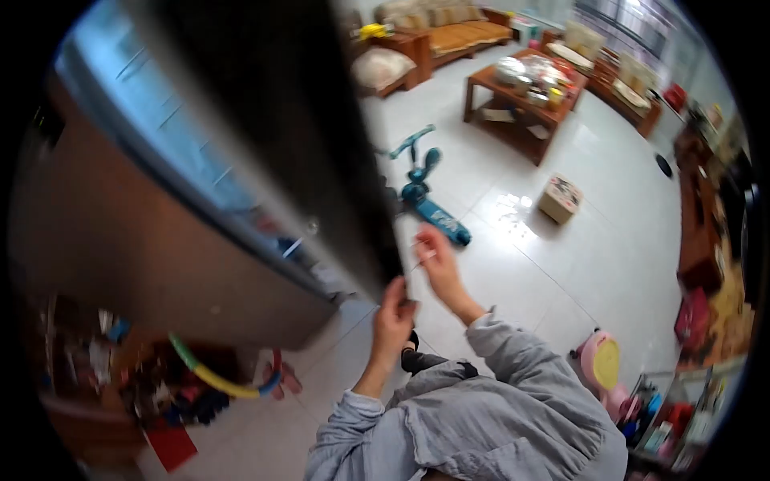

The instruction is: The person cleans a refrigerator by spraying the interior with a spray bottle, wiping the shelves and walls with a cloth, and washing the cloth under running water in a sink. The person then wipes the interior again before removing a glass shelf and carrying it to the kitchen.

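A refrigerator door point(321, 152) stands open in front of me, dark and smeared by motion, with the pale blue lit interior point(172, 120) to its left. My left hand point(390, 325) is at the door's lower edge, its fingers closed around that edge. Close by on the right, my right hand point(443, 268) is raised with curled fingers, just off the door. Something thin and whitish shows at its fingertips, too blurred to name.
Beyond the door, a teal scooter point(433, 210) and a box-shaped stool point(560, 199) stand on white tiles. Farther back are a laden wooden coffee table point(521, 138) and a sofa point(461, 38). A colourful hoop point(210, 383) is at lower left; a pink-and-yellow ride-on toy point(601, 361) at lower right.
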`<state>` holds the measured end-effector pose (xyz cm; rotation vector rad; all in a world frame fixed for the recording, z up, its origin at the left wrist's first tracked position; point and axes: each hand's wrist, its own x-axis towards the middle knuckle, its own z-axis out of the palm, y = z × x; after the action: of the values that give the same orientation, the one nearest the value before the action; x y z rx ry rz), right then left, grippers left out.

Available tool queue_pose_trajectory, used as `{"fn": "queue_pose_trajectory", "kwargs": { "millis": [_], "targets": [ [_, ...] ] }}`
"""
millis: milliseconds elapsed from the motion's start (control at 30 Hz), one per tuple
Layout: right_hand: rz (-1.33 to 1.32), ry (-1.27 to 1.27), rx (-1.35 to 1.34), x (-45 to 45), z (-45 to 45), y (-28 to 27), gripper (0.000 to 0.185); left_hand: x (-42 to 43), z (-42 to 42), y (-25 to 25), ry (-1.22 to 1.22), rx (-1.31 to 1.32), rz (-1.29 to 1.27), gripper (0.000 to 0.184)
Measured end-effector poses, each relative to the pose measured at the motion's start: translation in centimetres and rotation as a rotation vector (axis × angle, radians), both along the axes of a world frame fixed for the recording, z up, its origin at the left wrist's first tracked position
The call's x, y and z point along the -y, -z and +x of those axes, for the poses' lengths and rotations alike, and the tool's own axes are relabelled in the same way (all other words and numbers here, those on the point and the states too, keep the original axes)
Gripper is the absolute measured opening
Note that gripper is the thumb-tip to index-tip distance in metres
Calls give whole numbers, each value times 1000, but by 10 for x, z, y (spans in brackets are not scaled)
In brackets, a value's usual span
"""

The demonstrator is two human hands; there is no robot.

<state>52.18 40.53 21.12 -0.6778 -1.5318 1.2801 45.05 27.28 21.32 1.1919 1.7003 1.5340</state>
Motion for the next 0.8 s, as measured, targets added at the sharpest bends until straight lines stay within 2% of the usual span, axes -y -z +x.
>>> {"fn": "queue_pose_trajectory", "kwargs": {
  "millis": [33,67,167,200,233,267,300,333,367,433,467,500,533,600,667,700,733,800],
  "targets": [
    [-71,-21,-112,-8,5,-3,37,7,7,4,72,-31,-80,41],
    [-157,-17,-117,-10,15,-16,37,15,7,9,151,-59,-161,41],
    [-52,244,16,-44,43,11,42,40,-7,24,149,-139,-213,38],
    [-321,246,-333,-55,57,27,46,48,-12,29,109,-70,-277,38],
    [-292,334,-459,-48,57,-1,35,57,-19,36,73,-2,-336,39],
    [-293,317,-347,-63,80,17,35,65,-28,45,39,66,-394,39],
    [-359,375,-372,-89,97,41,38,73,-37,68,-12,-56,-352,37],
    [-344,506,-512,-90,89,20,38,78,-44,81,-19,-74,-369,37],
    [-286,527,-573,-98,93,8,39,80,-51,89,-26,-89,-386,37],
    [-116,549,-577,-162,125,36,34,75,-63,88,-29,-80,-412,37],
    [-124,595,-455,-173,136,33,37,73,-67,86,-22,-54,-429,37],
    [-124,607,-529,-180,137,35,39,73,-73,87,-15,-29,-452,36],
    [-113,702,-402,-193,147,39,40,69,-80,93,0,-30,-458,37],
    [-17,807,-353,-225,162,60,37,60,-96,111,26,-32,-473,38],
    [-100,735,-402,-260,182,70,36,41,-115,112,31,-13,-513,38],
    [-130,691,-368,-296,211,104,33,31,-128,114,33,-8,-534,39],
    [-234,834,-339,-311,217,109,33,21,-138,119,36,-15,-546,39],
    [-103,619,-387,-322,214,102,33,-2,-163,135,43,-29,-568,40]
  ]
}}
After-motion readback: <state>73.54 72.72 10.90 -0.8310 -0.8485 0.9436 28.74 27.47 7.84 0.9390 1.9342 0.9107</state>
